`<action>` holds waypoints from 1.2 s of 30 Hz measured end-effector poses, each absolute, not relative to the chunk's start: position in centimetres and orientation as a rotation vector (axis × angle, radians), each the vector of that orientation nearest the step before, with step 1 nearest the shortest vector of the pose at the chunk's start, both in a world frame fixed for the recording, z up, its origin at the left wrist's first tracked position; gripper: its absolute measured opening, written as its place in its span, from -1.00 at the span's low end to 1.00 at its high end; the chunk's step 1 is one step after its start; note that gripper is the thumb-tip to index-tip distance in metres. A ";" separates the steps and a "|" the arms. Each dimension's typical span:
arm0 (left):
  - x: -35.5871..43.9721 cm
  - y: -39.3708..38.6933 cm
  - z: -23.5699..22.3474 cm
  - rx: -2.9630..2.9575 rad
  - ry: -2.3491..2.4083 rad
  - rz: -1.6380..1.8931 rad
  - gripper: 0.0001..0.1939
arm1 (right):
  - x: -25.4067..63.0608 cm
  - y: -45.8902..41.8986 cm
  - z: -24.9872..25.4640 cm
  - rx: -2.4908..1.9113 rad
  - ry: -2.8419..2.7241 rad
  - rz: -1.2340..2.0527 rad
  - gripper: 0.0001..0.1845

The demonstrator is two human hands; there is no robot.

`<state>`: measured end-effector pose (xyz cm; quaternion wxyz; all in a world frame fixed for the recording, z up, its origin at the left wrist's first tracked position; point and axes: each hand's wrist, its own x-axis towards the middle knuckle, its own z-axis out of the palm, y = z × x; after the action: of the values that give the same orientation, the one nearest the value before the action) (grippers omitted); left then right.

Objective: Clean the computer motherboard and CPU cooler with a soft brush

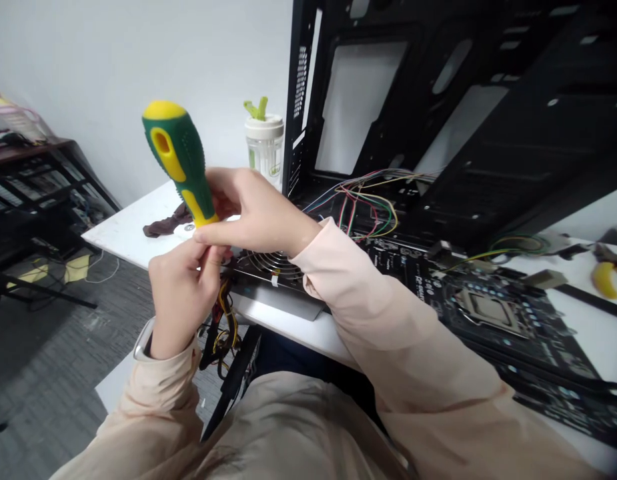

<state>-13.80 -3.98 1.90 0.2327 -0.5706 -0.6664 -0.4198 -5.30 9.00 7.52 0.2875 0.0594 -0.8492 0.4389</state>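
Observation:
A screwdriver with a green and yellow rubber handle (pixel 177 155) stands tilted up in front of me, its shaft hidden by my fingers. My left hand (pixel 183 297) pinches it low down, near the narrow end of the handle. My right hand (pixel 253 212) comes in from the right and also grips that narrow end, with its fingers over those of the left. Just beneath both hands lies a power supply with a round fan grille (pixel 271 265), with a bundle of yellow, red and black wires (pixel 224 327) hanging from it.
A black computer case (pixel 388 100) with thin coloured wires (pixel 358 200) stands on the white table (pixel 123 230). A motherboard (pixel 488 313) lies to the right, beyond it yellow-handled pliers (pixel 605 279). A plastic bottle (pixel 264 147) and a brown cloth (pixel 165 223) stand behind my hands.

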 end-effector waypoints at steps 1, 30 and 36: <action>-13.8 -4.0 1.9 -1.565 -1.835 -1.152 -0.80 | -5.3 9.0 7.5 0.169 -2.257 1.169 -0.78; -14.6 -3.4 0.1 -1.601 -1.809 -1.980 -0.59 | -5.0 8.9 9.9 0.125 -2.101 1.329 -0.75; -12.6 -4.0 0.2 -1.760 -1.737 -1.786 -0.65 | 1.1 4.3 15.4 -0.015 -1.483 1.181 -0.92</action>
<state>-12.57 -4.02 0.17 0.0457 -0.5764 -0.5689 -0.5849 1.14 4.34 15.39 0.5834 -0.0065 -0.6354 0.5058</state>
